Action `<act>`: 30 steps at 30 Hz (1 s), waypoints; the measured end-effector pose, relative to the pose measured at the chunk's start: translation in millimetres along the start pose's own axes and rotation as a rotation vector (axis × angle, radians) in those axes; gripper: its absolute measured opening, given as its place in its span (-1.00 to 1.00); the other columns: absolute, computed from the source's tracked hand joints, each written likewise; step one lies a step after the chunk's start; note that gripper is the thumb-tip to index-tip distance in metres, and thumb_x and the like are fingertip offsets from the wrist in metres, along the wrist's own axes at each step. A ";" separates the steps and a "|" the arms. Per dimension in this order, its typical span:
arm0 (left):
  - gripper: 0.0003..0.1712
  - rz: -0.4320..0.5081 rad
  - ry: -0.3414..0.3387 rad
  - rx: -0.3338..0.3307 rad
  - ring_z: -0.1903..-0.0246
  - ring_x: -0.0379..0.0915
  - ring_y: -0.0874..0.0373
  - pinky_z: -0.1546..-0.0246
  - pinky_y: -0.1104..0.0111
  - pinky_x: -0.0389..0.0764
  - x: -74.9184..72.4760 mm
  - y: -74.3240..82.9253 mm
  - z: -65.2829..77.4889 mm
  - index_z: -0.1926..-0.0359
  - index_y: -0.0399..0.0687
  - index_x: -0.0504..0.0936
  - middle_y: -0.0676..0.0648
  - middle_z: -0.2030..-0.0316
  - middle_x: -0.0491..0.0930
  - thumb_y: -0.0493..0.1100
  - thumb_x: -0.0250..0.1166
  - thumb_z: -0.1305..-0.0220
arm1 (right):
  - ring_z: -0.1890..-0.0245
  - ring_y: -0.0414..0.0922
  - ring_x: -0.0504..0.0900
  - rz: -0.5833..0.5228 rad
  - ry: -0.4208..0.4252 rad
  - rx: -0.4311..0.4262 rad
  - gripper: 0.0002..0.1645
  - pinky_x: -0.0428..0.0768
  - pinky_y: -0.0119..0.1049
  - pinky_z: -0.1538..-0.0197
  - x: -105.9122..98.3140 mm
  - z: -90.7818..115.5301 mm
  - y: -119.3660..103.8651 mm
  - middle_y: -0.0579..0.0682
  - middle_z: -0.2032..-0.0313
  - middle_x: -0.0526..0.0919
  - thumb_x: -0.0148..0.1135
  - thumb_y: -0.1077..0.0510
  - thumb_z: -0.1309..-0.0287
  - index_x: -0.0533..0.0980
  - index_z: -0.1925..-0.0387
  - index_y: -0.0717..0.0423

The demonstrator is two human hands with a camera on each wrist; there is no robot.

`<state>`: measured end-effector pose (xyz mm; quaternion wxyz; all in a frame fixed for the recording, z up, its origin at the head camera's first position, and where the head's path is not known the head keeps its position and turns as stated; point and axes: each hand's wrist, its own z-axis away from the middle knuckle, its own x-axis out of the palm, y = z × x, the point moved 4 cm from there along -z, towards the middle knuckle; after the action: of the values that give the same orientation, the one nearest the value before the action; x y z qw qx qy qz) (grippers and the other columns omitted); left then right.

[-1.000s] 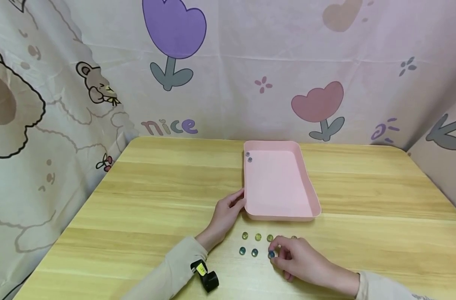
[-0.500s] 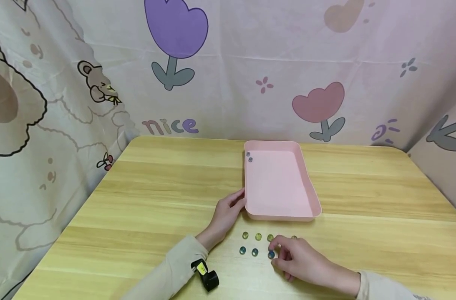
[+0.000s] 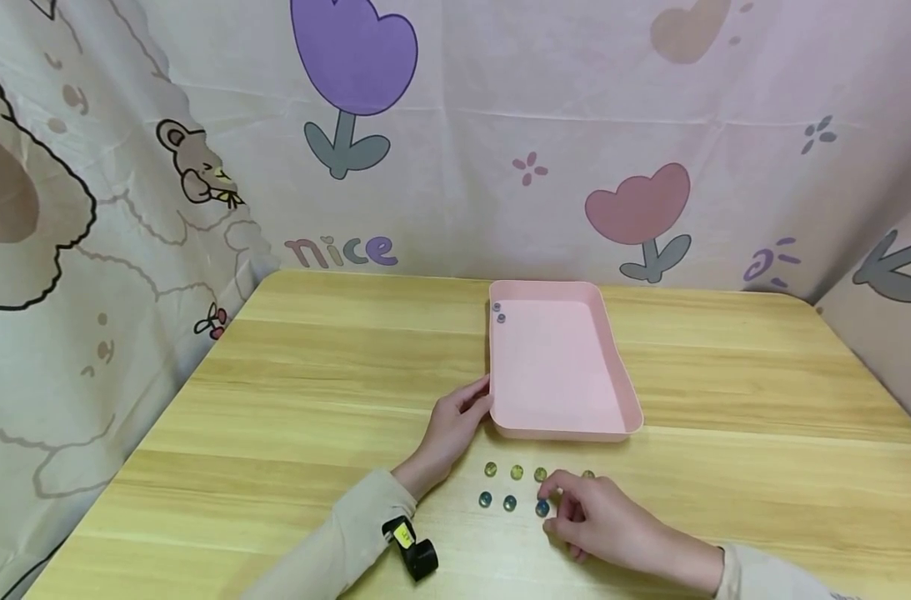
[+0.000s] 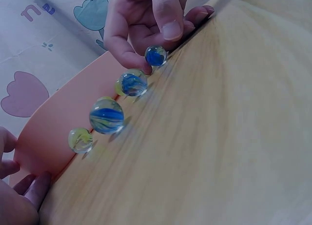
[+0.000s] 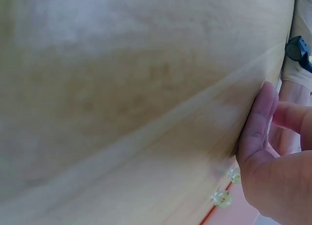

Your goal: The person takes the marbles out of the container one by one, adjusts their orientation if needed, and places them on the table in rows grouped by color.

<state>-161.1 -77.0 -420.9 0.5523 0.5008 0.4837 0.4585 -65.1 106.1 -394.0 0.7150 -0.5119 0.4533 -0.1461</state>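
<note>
My left hand (image 3: 449, 427) rests against the near left side of the pink tray (image 3: 568, 434), fingertips touching its outer wall. In front of the tray, my right hand (image 3: 601, 518) stays around a blue-swirled glass marble (image 3: 543, 507) on the table. In the left wrist view, the index fingertip is right at this blue marble (image 4: 156, 55), while the thumb stands a little above it. Two more blue marbles (image 3: 510, 503) sit to its left. Behind them runs a row of several yellow marbles (image 3: 517, 472), partly covered by the right hand.
Two small greyish marbles (image 3: 502, 318) lie in the tray's far left corner. A black wrist camera (image 3: 413, 550) is strapped on the left sleeve. Behind the wooden table (image 3: 335, 358) hangs a printed cloth (image 3: 470, 200).
My right thumb has drawn slightly away from the blue marble, which now sits on the table between the spread thumb and index finger. The left hand has stayed at the tray.
</note>
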 end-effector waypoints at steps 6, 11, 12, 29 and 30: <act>-0.54 0.008 0.000 0.003 -0.20 0.36 0.00 -0.15 0.31 0.47 0.3 -0.2 0.9 -0.29 -0.18 0.44 -0.18 -0.22 0.46 -0.21 0.14 -0.41 | 0.68 -0.32 0.54 0.001 -0.003 0.009 -0.76 0.60 -0.39 0.61 -0.5 2.2 0.2 -0.24 0.60 0.51 0.27 0.30 -0.17 0.46 0.12 0.21; -0.54 0.009 -0.003 0.015 -0.21 0.35 0.01 -0.16 0.31 0.46 1.6 2.3 0.0 -0.29 -0.17 0.44 -0.16 -0.22 0.46 -0.20 0.15 -0.40 | 0.67 -0.31 0.54 0.002 0.008 0.019 -0.75 0.60 -0.38 0.61 -2.1 3.7 -0.5 -0.23 0.59 0.50 0.27 0.30 -0.16 0.46 0.13 0.22; -0.54 0.009 -0.004 0.014 -0.21 0.35 0.01 -0.16 0.31 0.45 1.8 2.8 -0.1 -0.29 -0.17 0.44 -0.16 -0.22 0.46 -0.20 0.14 -0.40 | 0.66 -0.31 0.54 -0.003 0.006 0.021 -0.75 0.61 -0.38 0.61 -2.1 4.1 -0.5 -0.22 0.59 0.50 0.27 0.30 -0.16 0.45 0.12 0.22; -0.55 -0.008 -0.007 0.003 -0.21 0.35 0.01 -0.17 0.29 0.45 0.1 1.4 -0.3 -0.29 -0.13 0.46 -0.14 -0.22 0.46 -0.18 0.14 -0.41 | 0.62 -0.32 0.53 0.009 0.001 0.064 -0.67 0.54 -0.42 0.57 -5.3 15.0 -0.1 -0.23 0.57 0.50 0.25 0.30 -0.16 0.46 0.05 0.35; -0.54 -0.007 -0.008 0.002 -0.22 0.34 0.00 -0.17 0.28 0.45 0.4 1.2 -0.4 -0.29 -0.13 0.45 -0.15 -0.22 0.46 -0.18 0.14 -0.41 | 0.62 -0.32 0.52 0.010 0.003 0.058 -0.67 0.53 -0.42 0.57 -5.5 15.9 -0.1 -0.24 0.57 0.50 0.24 0.30 -0.16 0.46 0.05 0.36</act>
<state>-161.4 -76.5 -419.8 0.5550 0.5017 0.4837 0.4542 -55.4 119.3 -390.1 0.7296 -0.4883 0.4526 -0.1562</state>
